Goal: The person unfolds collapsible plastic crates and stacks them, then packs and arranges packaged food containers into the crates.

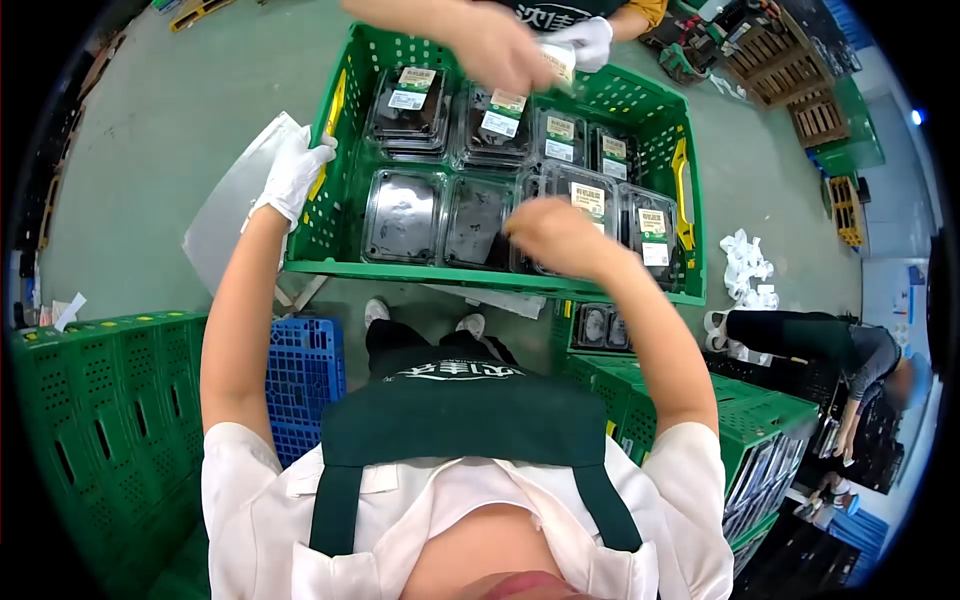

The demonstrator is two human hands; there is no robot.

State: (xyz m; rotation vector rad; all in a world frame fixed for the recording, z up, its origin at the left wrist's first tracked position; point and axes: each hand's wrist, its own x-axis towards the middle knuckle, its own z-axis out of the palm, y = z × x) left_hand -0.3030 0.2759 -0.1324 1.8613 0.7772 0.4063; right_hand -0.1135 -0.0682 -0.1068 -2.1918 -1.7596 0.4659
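Observation:
My left hand (292, 172), in a white glove, grips the left end of a green crate (480, 273) beside its yellow handle (325, 150). Clear plastic boxes with dark contents fill much of the crate. My bare right hand (562, 236) is blurred over the front row, close to a labelled box (588, 200); its fingers are smeared, and whether it holds anything is unclear. To its left, two front boxes, including the leftmost box (403, 215), show no label. Another labelled box (652, 235) sits at the right end.
Opposite me, a co-worker's bare hand (505, 50) is blurred over the crate; their gloved hand (590, 42) holds a roll of labels (558, 62). Green crates (115, 400) stand at left, by a blue crate (305, 375). More stacked crates (720, 400) stand at right, near a bending person (850, 350).

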